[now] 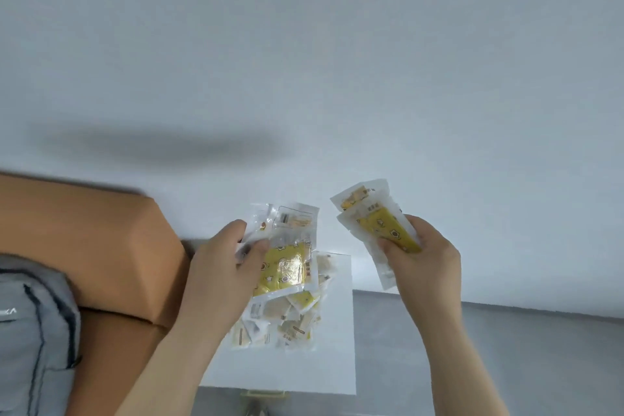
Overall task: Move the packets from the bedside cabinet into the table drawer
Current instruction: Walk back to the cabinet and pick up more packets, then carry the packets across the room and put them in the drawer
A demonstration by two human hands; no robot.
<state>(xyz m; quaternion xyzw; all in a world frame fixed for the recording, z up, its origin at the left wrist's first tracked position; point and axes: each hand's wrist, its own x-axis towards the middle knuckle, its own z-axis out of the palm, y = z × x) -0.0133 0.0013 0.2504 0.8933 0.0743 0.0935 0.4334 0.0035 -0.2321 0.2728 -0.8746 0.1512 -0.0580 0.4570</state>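
A: Packets (290, 324) heaped on white cabinet top (320, 371); our hands?
B: Left hand (223, 267) pinches left bunch (287, 267); right hand (429, 263) grips right bunch (388, 230); we hold both near the heap.

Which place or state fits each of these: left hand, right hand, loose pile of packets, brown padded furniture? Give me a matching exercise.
Things:
1. left hand
2. right hand
3. pile of packets
4. brown padded furniture

Places or states:
A. lies on the white cabinet top
B. at the frame's left side
C. holds a bundle of packets above the pile
D. holds a second bundle right of the pile

Pairs: 1-C, 2-D, 3-A, 4-B
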